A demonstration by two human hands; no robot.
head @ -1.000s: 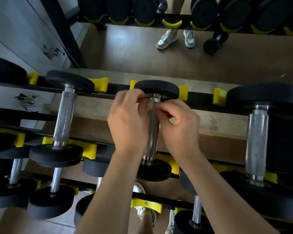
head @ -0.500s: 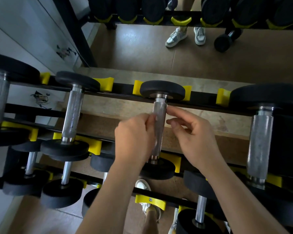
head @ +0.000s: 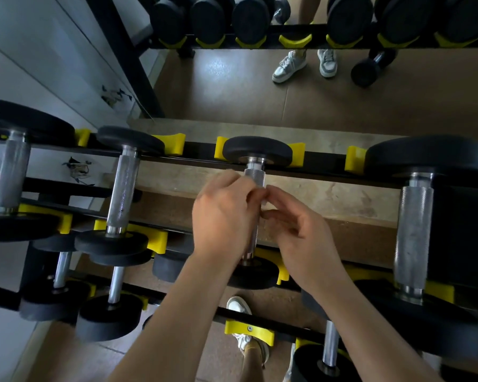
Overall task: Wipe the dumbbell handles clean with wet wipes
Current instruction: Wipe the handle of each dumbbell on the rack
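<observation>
Head view: the dumbbell handle (head: 255,175) lies across the top tier of the rack (head: 199,154), its far weight sitting in yellow cradles (head: 220,150). My left hand (head: 224,216) has its grip curled round the handle's middle. My right hand (head: 301,232) pinches the handle from the other side, fingertips meeting the left's.

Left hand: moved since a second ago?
Yes. The left hand has slid back along the dumbbell handle, away from the far plate; bare knurling now shows between them.
</observation>
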